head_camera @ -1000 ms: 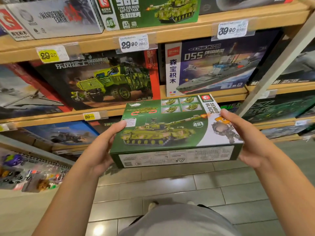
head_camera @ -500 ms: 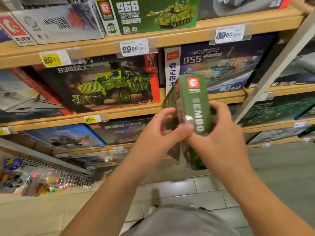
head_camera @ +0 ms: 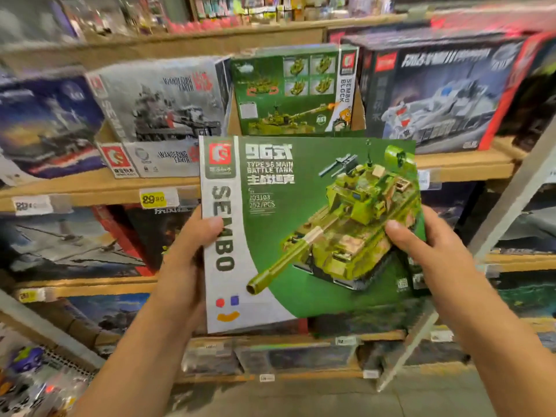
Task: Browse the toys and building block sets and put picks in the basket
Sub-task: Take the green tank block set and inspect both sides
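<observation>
A green tank box (head_camera: pixel 310 233) fills the centre of the frame, held upright in front of the shelves with its printed face toward the camera: a green tank model, the words "TYPE 96 MAIN BATTLE TANK", and a white band down its left side reading "SEMBO". The left hand (head_camera: pixel 186 266) grips the box's left edge, thumb pressed on the white band and fingers curled out of sight behind it. The right hand (head_camera: pixel 433 260) grips the right edge in the same way, thumb lying across the front near the tank's tracks. Just above the held box, in the upper middle of the frame, a second green box (head_camera: pixel 293 91) of the same brand stands on a wooden shelf (head_camera: pixel 463 168), showing a tank and four small pictures. To its left stands a grey box (head_camera: pixel 159 106) marked "WANDERING EARTH", with a smaller grey box (head_camera: pixel 150 159) in front of it. To the right stands a dark box (head_camera: pixel 436 91) with a white vehicle on it. A yellow price tag (head_camera: pixel 153 199) sits on the shelf edge at middle left. More boxes, blurred, fill the lower shelves, and small packaged toys (head_camera: pixel 27 377) lie in the lower left corner.
</observation>
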